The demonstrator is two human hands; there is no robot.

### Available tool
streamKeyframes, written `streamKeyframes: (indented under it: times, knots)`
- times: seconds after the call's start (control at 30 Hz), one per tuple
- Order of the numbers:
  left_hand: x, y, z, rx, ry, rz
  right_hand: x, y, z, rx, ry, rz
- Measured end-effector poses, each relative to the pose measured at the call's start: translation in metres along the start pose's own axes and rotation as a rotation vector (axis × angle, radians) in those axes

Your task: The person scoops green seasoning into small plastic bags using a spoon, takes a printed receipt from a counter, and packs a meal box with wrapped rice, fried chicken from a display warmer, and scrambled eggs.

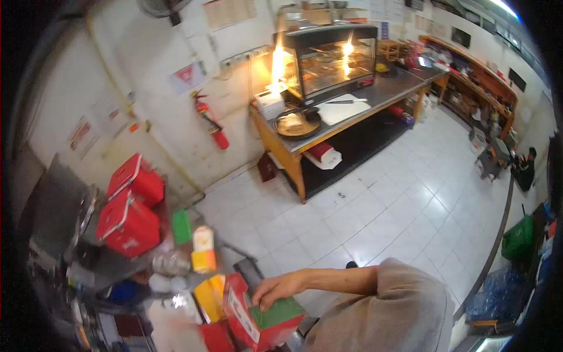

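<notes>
Left of the rectangular red-and-green box (270, 320), a pale blur (167, 325), perhaps the left hand, showed no readable state; a shove could have tipped the adjacent yellow carton (206, 300). Atop the box, the right hand (278, 290) curled, grip unclear.

No words, brands or numbers can be read. The clearest sign is a red triangle, point down, on a white wall notice (186, 75) above the fire extinguisher (210, 120); its lettering is too small. Equally illegible are the printed sheet (230, 13) high on the wall, the red-marked notice (82, 136) at left, the blue poster (385, 30) behind the heated display cabinet (334, 61), and the print on the red box's (275, 335) white panel.
</notes>
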State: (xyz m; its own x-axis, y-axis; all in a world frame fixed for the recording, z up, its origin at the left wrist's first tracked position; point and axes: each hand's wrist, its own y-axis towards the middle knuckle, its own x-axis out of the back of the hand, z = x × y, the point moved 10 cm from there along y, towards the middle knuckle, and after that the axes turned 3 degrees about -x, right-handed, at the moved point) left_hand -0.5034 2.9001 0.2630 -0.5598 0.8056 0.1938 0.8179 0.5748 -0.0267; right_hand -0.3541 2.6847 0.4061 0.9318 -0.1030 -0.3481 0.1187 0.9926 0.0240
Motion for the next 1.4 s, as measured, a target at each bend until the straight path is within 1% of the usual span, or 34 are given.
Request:
streamKeyframes:
  times: [0.03,0.1,0.13,0.17,0.27,0.3,0.33,0.37,0.4,0.43,0.5,0.53,0.57,0.6,0.63,0.67,0.7,0.77,0.8,0.83,0.87,0.9,0.93,0.97,1.0,1.03,1.07,1.1,1.17,1.2,1.27,1.3,1.37,1.4]
  knots:
    - [-0.040,0.008,-0.007,0.002,-0.008,0.060,0.026,-0.046,0.005,0.004,0.005,-0.023]
    - [-0.114,0.016,-0.021,0.016,-0.042,0.164,0.080,-0.139,0.029,0.032,0.058,-0.185]
    - [-0.149,0.020,-0.026,0.026,-0.053,0.215,0.112,-0.180,0.027,0.025,-0.007,-0.229]
    - [-0.182,0.025,-0.031,0.025,-0.057,0.262,0.127,-0.214,0.030,0.033,0.025,-0.235]
    - [-0.294,0.050,-0.050,0.007,-0.105,0.396,0.207,-0.327,0.060,0.114,-0.116,-0.539]
    - [-0.325,0.056,-0.054,0.019,-0.126,0.429,0.210,-0.348,0.061,0.101,-0.125,-0.542]
    - [-0.366,0.064,-0.059,0.024,-0.147,0.465,0.233,-0.383,0.064,0.114,-0.099,-0.650]
    - [-0.412,0.074,-0.067,0.150,-0.108,0.498,0.257,-0.417,0.067,0.126,-0.066,-0.760]
    - [-0.452,0.082,-0.086,0.167,-0.115,0.531,0.278,-0.446,0.070,0.101,-0.095,-0.860]
    - [-0.488,0.089,-0.100,0.188,-0.119,0.560,0.299,-0.467,0.061,0.082,-0.078,-0.864]
    - [-0.542,0.112,-0.100,0.178,-0.075,0.556,0.357,-0.515,0.036,-0.053,-0.095,-1.050]
    - [-0.567,0.126,-0.102,0.112,-0.089,0.584,0.376,-0.529,0.039,-0.024,-0.065,-1.097]
    - [-0.596,0.138,-0.108,0.042,-0.106,0.604,0.395,-0.537,0.039,-0.042,-0.070,-1.080]
    - [-0.627,0.151,-0.112,0.052,-0.117,0.580,0.422,-0.554,0.037,-0.050,-0.077,-1.178]
    - [-0.655,0.167,-0.109,0.138,-0.112,0.537,0.447,-0.570,0.033,-0.056,-0.090,-1.273]
    - [-0.683,0.184,-0.107,0.226,-0.110,0.488,0.481,-0.587,0.024,-0.129,-0.291,-1.334]
    - [-0.714,0.202,-0.109,0.239,-0.121,0.452,0.511,-0.596,0.021,-0.145,-0.301,-1.297]
    - [-0.781,0.241,-0.112,0.312,-0.158,0.368,0.574,-0.640,0.031,-0.430,-0.543,-1.467]
    - [-0.817,0.259,-0.126,0.274,-0.247,0.337,0.606,-0.666,0.031,-0.528,-0.535,-1.523]
    - [-0.851,0.278,-0.145,0.230,-0.339,0.300,0.638,-0.692,0.032,-0.478,-0.572,-1.564]
    - [-0.890,0.292,-0.166,0.260,-0.454,0.340,0.661,-0.712,0.064,-0.464,-0.661,-1.599]
    - [-0.923,0.303,-0.187,0.293,-0.561,0.384,0.686,-0.731,0.103,-0.334,-0.906,-1.661]
    - [-0.952,0.316,-0.207,0.310,-0.617,0.423,0.717,-0.761,0.104,-0.452,-0.774,-1.677]
    - [-0.980,0.324,-0.223,0.327,-0.668,0.486,0.742,-0.780,0.133,-0.543,-1.014,-1.690]
    - [-0.999,0.333,-0.238,0.290,-0.713,0.436,0.774,-0.815,0.136,-0.597,-0.901,-1.771]
    - [-1.019,0.343,-0.253,0.247,-0.768,0.397,0.796,-0.834,0.160,-0.540,-0.880,-1.812]
    - [-1.030,0.351,-0.249,0.270,-0.642,0.355,0.826,-0.856,0.176,-0.607,-0.966,-1.796]
    - [-1.052,0.357,-0.257,0.262,-0.813,0.467,0.865,-0.882,0.181,-0.626,-1.089,-1.787]
    - [-1.055,0.359,-0.260,0.304,-0.902,0.183,0.931,-0.912,0.211,-0.626,-1.052,-1.793]
    - [-1.046,0.354,-0.247,0.298,-0.910,0.068,0.981,-0.945,0.199,-0.627,-1.271,-1.791]
    - [-1.028,0.339,-0.233,0.216,-0.946,0.056,1.069,-0.983,0.190,-0.517,-1.366,-1.681]
    - [-1.011,0.320,-0.219,0.287,-0.873,-0.157,1.099,-0.981,0.197,-0.462,-1.243,-1.612]
    - [-0.995,0.292,-0.188,0.271,-0.891,-0.264,1.147,-0.991,0.188,-0.826,-1.246,-1.697]
    - [-0.989,0.273,-0.178,0.265,-0.887,-0.309,1.155,-0.970,0.193,-0.812,-1.259,-1.651]
